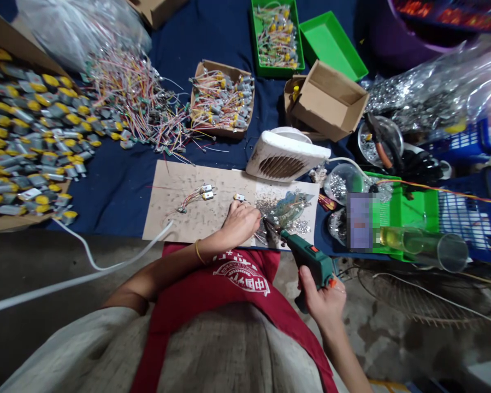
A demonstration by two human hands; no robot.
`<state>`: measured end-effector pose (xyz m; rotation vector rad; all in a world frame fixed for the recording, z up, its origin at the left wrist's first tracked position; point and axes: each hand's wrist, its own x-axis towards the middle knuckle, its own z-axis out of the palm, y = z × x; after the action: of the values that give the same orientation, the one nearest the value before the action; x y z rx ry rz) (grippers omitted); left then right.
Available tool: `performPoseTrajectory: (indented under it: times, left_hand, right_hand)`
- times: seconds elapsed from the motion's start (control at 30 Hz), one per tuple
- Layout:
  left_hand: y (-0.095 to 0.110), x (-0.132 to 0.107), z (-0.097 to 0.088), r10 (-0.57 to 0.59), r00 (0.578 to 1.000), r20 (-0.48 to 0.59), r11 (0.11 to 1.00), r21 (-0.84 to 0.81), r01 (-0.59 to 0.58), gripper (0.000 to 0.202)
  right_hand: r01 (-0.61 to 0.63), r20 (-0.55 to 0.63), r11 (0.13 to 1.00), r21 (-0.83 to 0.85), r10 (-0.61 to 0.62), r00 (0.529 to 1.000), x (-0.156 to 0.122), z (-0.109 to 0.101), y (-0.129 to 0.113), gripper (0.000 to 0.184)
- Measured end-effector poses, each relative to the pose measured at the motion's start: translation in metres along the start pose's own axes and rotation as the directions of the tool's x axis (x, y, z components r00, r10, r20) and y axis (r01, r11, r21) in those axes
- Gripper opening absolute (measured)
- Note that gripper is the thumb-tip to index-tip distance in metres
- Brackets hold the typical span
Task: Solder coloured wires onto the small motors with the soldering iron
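Observation:
My left hand (240, 224) lies low over the cardboard sheet (173, 191), its fingers curled and closed on a small motor (240, 197) that pokes out beyond the fingertips. What lies under the palm is hidden. In my right hand (325, 297) is a green pistol-grip tool (311, 256) with an orange-red button. Its dark, narrow tip points left, close beside my left hand and above scattered grey bits. Left of my left hand, two small motors (207, 192) with thin wires rest on the cardboard.
A white vent fan (288, 155) stands tilted behind the cardboard. Loose motors with yellow ends (36, 142) and tangled wires (134, 98) heap up on the left. Wired motors fill a small carton (223, 131). A clear cylinder (437, 251), tubs and green trays (417, 204) crowd the right.

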<state>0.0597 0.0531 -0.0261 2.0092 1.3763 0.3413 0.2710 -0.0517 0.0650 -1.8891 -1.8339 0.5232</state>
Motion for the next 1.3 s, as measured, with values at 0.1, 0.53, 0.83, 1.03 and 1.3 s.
performPoseTrajectory:
  times: [0.1,0.53,0.83,1.03,1.3]
  left_hand:
    - [0.001,0.000,-0.001,-0.014,1.000,0.013,1.000,-0.002,0.014,0.013]
    - [0.000,0.001,0.002,-0.011,1.000,0.006,1.000,0.013,0.011,0.014]
    - [0.001,0.000,0.001,-0.017,1.000,0.001,1.000,-0.010,0.017,0.014]
    - [0.004,0.000,-0.002,-0.020,1.000,0.008,1.000,0.003,0.020,0.015]
    - [0.002,-0.002,0.000,0.007,1.000,-0.020,1.000,0.010,-0.007,0.013]
  right_hand:
    - [-0.001,0.005,1.000,0.001,0.001,1.000,-0.001,0.001,0.002,0.045]
    - [0.136,0.016,0.991,-0.010,-0.136,0.991,0.005,-0.001,-0.006,0.031]
    - [0.287,0.006,0.958,-0.017,-0.287,0.958,0.004,0.001,-0.005,0.016]
    - [0.312,0.060,0.949,0.044,-0.314,0.948,0.001,0.001,-0.001,0.014]
    - [0.268,0.084,0.963,0.031,-0.269,0.959,0.006,-0.002,-0.006,0.017]
